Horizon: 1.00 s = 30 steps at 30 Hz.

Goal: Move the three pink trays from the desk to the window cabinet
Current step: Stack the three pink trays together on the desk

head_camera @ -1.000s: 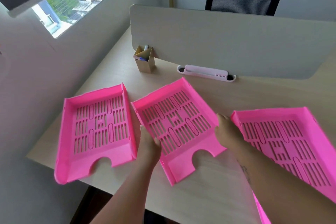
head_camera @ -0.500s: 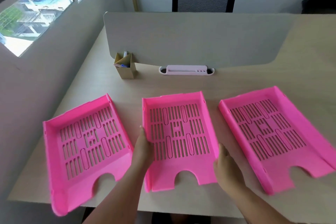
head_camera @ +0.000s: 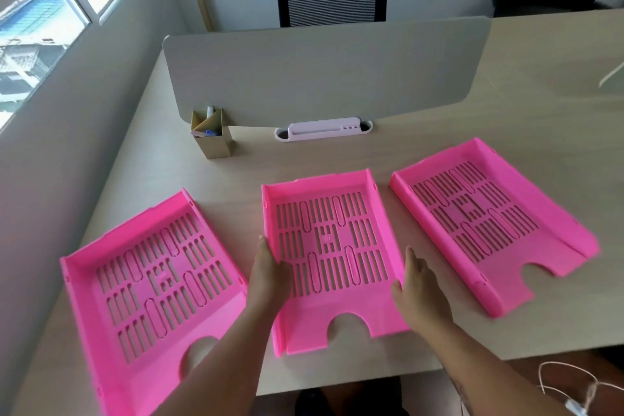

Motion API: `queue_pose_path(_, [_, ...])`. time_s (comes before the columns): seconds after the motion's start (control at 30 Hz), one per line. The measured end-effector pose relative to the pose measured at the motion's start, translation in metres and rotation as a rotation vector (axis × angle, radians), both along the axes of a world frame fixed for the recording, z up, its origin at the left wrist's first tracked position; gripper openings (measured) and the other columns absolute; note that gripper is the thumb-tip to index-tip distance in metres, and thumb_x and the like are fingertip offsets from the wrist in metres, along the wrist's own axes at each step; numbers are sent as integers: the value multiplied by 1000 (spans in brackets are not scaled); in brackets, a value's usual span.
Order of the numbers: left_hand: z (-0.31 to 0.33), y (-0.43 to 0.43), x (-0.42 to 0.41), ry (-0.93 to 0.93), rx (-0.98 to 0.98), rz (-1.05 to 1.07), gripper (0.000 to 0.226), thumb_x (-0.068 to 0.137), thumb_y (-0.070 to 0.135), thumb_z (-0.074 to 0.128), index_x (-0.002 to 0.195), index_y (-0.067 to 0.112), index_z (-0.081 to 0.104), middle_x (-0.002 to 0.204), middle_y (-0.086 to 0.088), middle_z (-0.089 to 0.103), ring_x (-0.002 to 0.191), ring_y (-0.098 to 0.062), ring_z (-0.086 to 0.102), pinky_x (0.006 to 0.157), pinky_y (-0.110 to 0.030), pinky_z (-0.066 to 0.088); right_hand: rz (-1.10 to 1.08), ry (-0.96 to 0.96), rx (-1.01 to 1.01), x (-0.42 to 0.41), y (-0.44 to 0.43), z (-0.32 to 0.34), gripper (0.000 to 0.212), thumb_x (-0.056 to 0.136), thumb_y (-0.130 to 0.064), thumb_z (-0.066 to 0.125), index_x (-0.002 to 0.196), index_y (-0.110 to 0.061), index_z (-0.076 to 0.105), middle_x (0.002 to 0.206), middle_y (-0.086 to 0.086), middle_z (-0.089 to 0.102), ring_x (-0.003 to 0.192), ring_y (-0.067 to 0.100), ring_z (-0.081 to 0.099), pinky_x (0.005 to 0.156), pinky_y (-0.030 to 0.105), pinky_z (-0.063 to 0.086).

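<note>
three pink trays lie in a row on the counter [head_camera: 506, 132] — the left tray [head_camera: 148, 284], the middle tray [head_camera: 331, 246], the right tray [head_camera: 486, 219]. a second ago the right hand [head_camera: 418, 294] sat nearer the right tray; now it has come to the middle tray's right wall, fingers loosely together, seemingly touching it. the left hand [head_camera: 270, 277] stays on the left wall, thumb over the rim, pinching it. looks like the middle one goes first — no tray has left for the window cabinet, which is out of sight.
</note>
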<state>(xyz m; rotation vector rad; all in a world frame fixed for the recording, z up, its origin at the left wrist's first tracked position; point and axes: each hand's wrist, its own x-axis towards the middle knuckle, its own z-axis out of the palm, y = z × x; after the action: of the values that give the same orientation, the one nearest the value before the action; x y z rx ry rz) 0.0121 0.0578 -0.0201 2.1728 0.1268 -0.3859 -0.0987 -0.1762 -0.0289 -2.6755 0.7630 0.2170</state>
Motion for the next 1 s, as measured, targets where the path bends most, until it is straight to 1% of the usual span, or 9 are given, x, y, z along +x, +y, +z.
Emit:
queue_pose_path(0.1, [4,-6,2,-80,60,-7,46,86,-1,45,129,17,46,120,-2,57,111,-29,60,87,-48,57,35,-44,27,9,-11,11,70,94,-25,52,152,-7,17,138,13,46,104,20,57,70,22,50])
queue_pose_path(0.13, [6,-7,3,-152,164,-41,51,86,2,48,136,15,44,132,-2,53,125,-32,50,105,-50,43,47,-63,33,12,-15,15,69,94,-27,53,152,-8,19,139,14,46,103,20,58,74,24,53])
queue_pose_path(0.2, [11,-13,6,-332,364,-164,60,89,11,53,147,10,37,150,-6,42,141,-30,31,116,-40,19,57,-103,59,21,-24,23,67,94,-29,54,150,-8,24,142,14,46,107,22,60,84,31,56])
queue_pose_path(0.37, [23,-62,10,-448,324,-320,58,89,15,58,144,5,43,145,-12,49,137,-29,38,112,-40,30,87,-202,79,44,-60,36,56,94,-31,53,143,-9,38,135,11,51,116,23,54,91,33,50])
queue_pose_path(0.5, [25,-126,0,-456,277,-381,54,90,15,56,142,7,45,144,-11,52,134,-28,43,109,-39,36,85,-248,36,50,-119,44,38,92,-27,54,125,-8,51,113,9,57,93,21,57,74,32,53])
queue_pose_path(0.63, [29,-199,-12,-432,218,-460,52,91,16,54,142,9,46,144,-10,52,132,-26,48,107,-36,38,-6,-243,-8,49,-191,45,35,92,-28,54,122,-10,51,110,8,57,93,19,55,77,33,54])
queue_pose_path(0.77, [21,-261,-27,-212,118,-396,63,92,25,56,149,13,33,151,-4,43,136,-23,43,112,-37,33,-50,-191,-108,49,-255,38,44,87,-29,58,125,-7,52,120,14,59,111,30,52,94,45,50])
queue_pose_path(0.87, [12,-291,-35,-37,-22,-274,66,84,24,63,143,21,33,138,4,54,121,-13,52,105,-47,45,-55,-56,-168,51,-293,24,57,87,-28,56,136,-1,44,134,20,53,125,39,46,106,52,40])
queue_pose_path(1.0, [-1,-309,-48,117,-91,-241,81,86,16,62,149,30,15,119,13,62,101,-14,66,84,-38,59,-117,7,-125,44,-324,9,57,88,-22,55,138,1,39,129,21,54,114,39,54,94,49,48])
